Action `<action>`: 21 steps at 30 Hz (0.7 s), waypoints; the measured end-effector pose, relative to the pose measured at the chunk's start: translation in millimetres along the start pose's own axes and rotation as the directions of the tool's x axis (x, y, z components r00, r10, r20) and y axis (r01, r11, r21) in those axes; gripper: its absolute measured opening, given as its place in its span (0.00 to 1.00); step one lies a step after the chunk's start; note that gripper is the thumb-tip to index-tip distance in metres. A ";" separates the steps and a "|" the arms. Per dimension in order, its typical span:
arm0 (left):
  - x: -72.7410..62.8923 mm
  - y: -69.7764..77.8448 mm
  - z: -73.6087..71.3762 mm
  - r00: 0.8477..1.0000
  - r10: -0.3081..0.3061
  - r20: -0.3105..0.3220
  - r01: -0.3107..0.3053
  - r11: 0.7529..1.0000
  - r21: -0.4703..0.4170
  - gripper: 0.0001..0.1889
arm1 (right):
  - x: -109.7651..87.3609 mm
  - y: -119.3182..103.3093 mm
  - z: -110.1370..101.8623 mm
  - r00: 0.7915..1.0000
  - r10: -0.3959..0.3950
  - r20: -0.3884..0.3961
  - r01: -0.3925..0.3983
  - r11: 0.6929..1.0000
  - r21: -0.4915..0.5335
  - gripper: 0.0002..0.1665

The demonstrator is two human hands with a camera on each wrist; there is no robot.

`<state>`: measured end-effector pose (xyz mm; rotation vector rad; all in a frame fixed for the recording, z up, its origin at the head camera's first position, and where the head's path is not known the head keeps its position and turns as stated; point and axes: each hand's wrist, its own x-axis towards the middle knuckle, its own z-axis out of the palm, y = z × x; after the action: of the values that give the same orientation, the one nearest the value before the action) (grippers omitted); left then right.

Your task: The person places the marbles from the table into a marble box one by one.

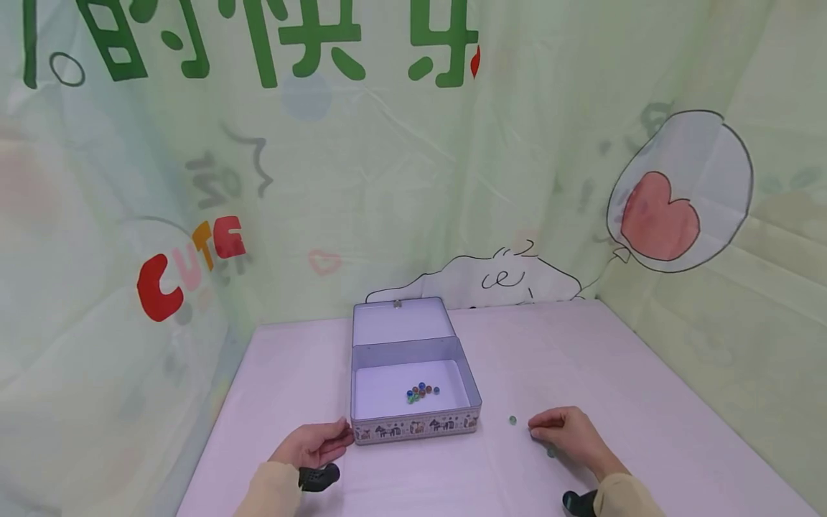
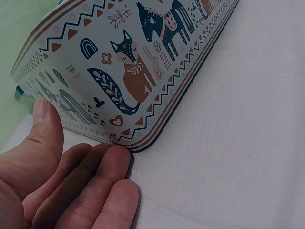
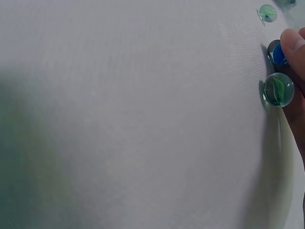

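Note:
A rectangular tin box [image 1: 413,425] printed with animals stands with its lid [image 1: 402,323] tipped back. Inside lie several small marbles [image 1: 422,393] in blue, green and brown. My left hand [image 1: 316,444] is at the box's near left corner; in the left wrist view its fingertips [image 2: 116,160] touch the lower corner, with the thumb beside the side wall. To the right of the box, my right hand [image 1: 571,436] pinches a blue marble [image 3: 276,55] at the table surface. One green marble [image 3: 279,89] lies close by that hand, and another green marble [image 1: 513,420] lies between it and the box.
A pale cloth covers the table [image 1: 278,373]. Printed curtains [image 1: 400,179] hang behind it and along both sides. A black strap piece [image 1: 319,477] shows at the left wrist, and a similar black piece [image 1: 579,502] at the right.

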<state>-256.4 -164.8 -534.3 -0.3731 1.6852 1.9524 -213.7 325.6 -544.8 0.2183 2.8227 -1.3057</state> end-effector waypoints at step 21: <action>1.5 1.6 0.1 0.999 -0.002 -0.032 0.001 1.000 -0.018 0.10 | 22.0 -74.4 -53.4 0.983 -0.183 -0.015 0.183 0.983 0.020 0.14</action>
<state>-258.5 -164.6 -533.7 -0.4141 1.6875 1.9721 -243.7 321.2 -455.6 -0.0340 2.9000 -1.3707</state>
